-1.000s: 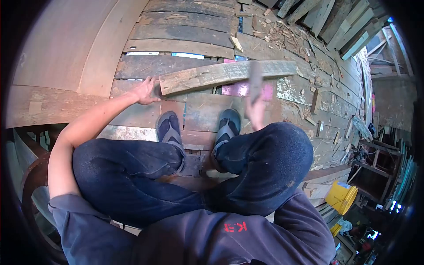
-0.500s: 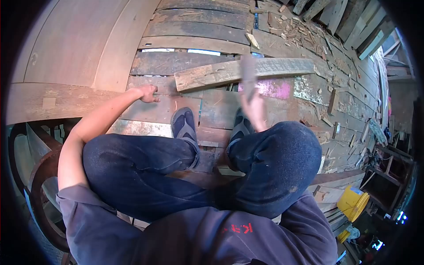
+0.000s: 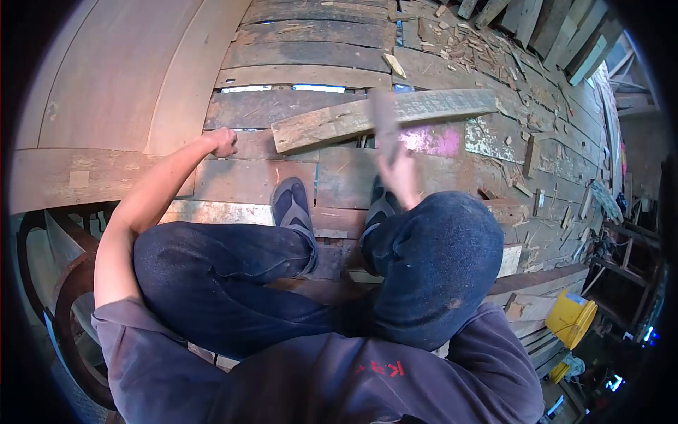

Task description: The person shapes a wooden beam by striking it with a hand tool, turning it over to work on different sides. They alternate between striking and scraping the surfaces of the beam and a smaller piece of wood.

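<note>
My right hand (image 3: 400, 173) is wrapped around the near end of a flat, dark blade-like tool (image 3: 383, 124), blurred by motion, so its exact kind does not show. In this view the tool overlaps a long wooden beam (image 3: 318, 128) lying crosswise on the plank floor beyond my feet. To the left, my left hand (image 3: 223, 142) is closed with its fingers curled, close to the edge of a large wooden panel (image 3: 116, 85) and short of the beam's left end. I cannot tell whether something small is inside that fist.
Wood chips (image 3: 477, 49) litter the floor at the upper right, below stacked boards (image 3: 547, 32). Gaps show between the floor planks (image 3: 304, 55). My shoes (image 3: 291, 201) stand near the beam. A curved wooden frame (image 3: 74, 297) is at the left; a yellow container (image 3: 571, 318) sits at the right.
My left hand has moved left toward the panel and its fingers have curled in. The tool in my right hand has shifted slightly left and toward me.
</note>
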Demonstrator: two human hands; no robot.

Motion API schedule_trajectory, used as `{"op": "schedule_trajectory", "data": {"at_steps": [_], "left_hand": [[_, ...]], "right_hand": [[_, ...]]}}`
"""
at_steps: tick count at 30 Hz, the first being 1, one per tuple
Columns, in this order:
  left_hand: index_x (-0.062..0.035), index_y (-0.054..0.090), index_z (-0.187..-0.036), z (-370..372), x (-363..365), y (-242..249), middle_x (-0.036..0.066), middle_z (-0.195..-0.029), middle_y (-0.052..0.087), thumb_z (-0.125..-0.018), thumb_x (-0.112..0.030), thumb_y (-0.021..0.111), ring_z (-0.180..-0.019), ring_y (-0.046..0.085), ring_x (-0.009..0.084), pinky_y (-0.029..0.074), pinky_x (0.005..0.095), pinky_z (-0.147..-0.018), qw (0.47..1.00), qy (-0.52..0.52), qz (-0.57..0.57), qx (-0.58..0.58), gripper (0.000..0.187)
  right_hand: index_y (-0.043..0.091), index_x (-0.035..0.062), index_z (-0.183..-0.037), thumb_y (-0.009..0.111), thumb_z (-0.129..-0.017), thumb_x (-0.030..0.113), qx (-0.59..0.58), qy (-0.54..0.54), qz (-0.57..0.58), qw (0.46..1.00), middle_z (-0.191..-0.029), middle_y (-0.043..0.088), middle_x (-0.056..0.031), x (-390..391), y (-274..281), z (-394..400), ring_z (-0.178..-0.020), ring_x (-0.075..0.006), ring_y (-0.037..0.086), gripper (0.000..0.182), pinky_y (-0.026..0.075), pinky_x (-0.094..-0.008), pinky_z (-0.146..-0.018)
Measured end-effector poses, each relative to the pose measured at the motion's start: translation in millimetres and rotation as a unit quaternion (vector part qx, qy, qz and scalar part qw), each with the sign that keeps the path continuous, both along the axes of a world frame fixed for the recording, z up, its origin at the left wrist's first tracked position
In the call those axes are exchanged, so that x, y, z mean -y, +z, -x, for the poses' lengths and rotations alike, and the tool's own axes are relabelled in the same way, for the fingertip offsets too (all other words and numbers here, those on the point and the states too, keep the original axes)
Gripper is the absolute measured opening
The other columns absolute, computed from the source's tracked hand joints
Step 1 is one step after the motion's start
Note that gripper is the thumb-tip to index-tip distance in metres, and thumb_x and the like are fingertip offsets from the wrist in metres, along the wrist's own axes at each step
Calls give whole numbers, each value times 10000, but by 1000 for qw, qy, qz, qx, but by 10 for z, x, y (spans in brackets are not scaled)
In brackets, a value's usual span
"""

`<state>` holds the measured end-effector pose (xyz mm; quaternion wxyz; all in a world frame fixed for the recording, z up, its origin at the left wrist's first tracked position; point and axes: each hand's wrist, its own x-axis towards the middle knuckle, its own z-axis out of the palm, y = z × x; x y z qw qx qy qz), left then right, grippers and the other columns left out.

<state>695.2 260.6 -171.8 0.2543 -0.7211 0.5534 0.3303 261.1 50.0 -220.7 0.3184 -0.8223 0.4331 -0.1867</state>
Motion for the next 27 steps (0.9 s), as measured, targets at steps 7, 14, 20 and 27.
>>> {"op": "schedule_trajectory", "data": {"at_steps": [7, 14, 20, 27], "left_hand": [[-15, 642, -928, 78, 222, 66, 213, -961, 697, -854, -289, 681, -991, 660, 381, 523, 459, -827, 995, 53, 67, -53, 287], [-4, 657, -938, 74, 298, 245, 222, -941, 693, -853, -308, 697, -977, 662, 382, 525, 462, -819, 998, -26, 60, 23, 319], [-11, 661, -942, 199, 434, 375, 210, -980, 691, -859, -329, 695, -993, 658, 379, 530, 459, -827, 998, 28, 63, -3, 331], [-18, 655, -966, -37, 251, 128, 211, -953, 696, -867, -259, 664, -975, 663, 384, 527, 463, -821, 998, -55, 41, 7, 261]], "right_hand": [[523, -51, -1176, 662, -895, 394, -63, -53, -40, 996, -883, 671, -324, 508, 318, 314, -823, -473, 688, 545, 568, -504, -728], [487, -42, -1224, 695, -858, 344, -56, 1, -17, 998, -818, 658, -328, -146, 258, 126, -771, -490, 669, 571, 541, -528, -705], [484, -21, -1222, 674, -881, 355, -69, 53, 10, 996, -813, 679, -291, 159, 193, 222, -774, -435, 702, 542, 562, -518, -716], [408, -48, -1332, 670, -861, 429, -16, -28, -54, 998, -838, 667, -327, 56, 150, -15, -835, -485, 679, 719, 554, -530, -721]]}}
